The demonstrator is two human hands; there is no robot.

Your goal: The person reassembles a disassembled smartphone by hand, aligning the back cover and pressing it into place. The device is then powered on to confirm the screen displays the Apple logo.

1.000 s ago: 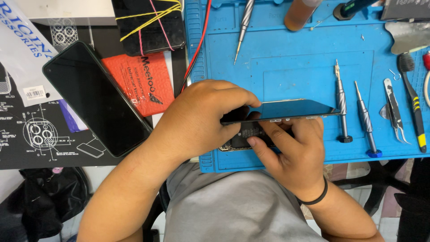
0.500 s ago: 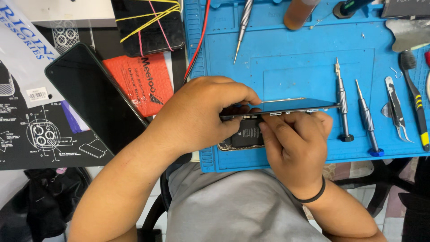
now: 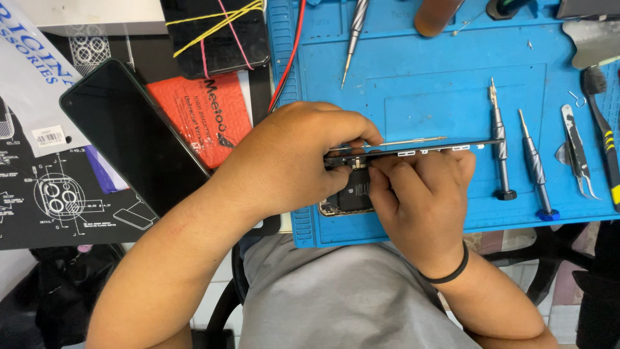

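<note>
The screen panel [image 3: 426, 150] stands on edge over the opened phone [image 3: 349, 194], low on the blue mat [image 3: 413, 84]. The left hand [image 3: 290, 161] is clamped on the panel's left end; the right hand [image 3: 423, 194] pinches its lower edge, fingertips beside the phone's insides. Two screwdrivers [image 3: 500, 148] and tweezers [image 3: 575, 152] lie just right. Another phone [image 3: 129, 136] lies well left on the desk.

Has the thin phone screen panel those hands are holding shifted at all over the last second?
Yes. The screen panel has tipped more edge-on and its right end has crept closer to the upright screwdriver on the blue mat.
</note>
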